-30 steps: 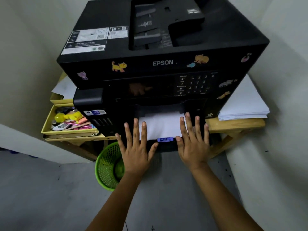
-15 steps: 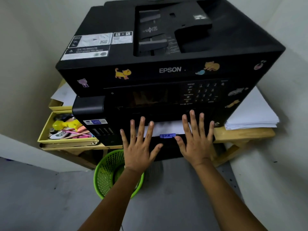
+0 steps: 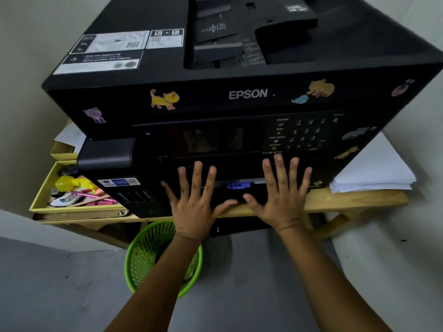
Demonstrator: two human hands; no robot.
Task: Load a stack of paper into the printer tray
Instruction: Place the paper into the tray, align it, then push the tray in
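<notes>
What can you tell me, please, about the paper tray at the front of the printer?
The paper tray is a black, plastic-looking drawer low in the front of the printer, nearly fully pushed in. A blue tab sits at its front middle, with a thin strip of white paper showing beside it. The left hand and right hand lie flat on its front with fingers straight and spread. It sits level, above the wooden table edge.

Wooden table (image 3: 354, 200) bears printer (image 3: 239, 97), paper stack (image 3: 374, 171).
</notes>
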